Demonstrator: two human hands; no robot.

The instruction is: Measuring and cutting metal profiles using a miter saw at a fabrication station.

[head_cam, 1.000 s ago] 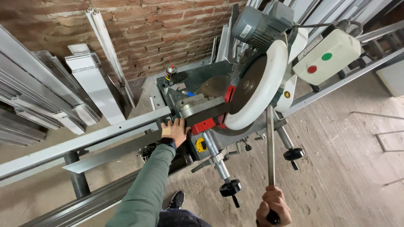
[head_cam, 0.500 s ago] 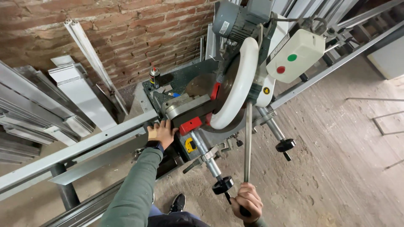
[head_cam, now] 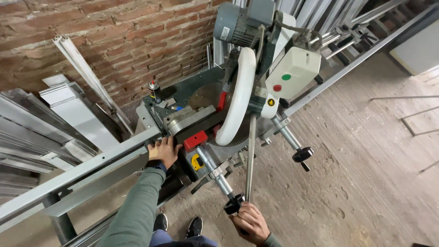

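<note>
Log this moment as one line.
left hand: pressing metal profile | right hand: gripping saw lever | blade guard: lowered

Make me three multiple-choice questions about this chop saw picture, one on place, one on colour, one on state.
1. Where does the left hand rest?
A. on the long grey metal profile beside the red clamp block
B. on the spray can
C. on the brick wall

2. What colours are the two round buttons on the white switch box?
A. blue, yellow
B. green, red
C. both black

3. What is the right hand doing?
A. hanging free
B. gripping the long steel lever handle
C. pressing a button

A: palm lies on the profile. B: green above red. B: fingers wrap the lever's lower end.
</note>
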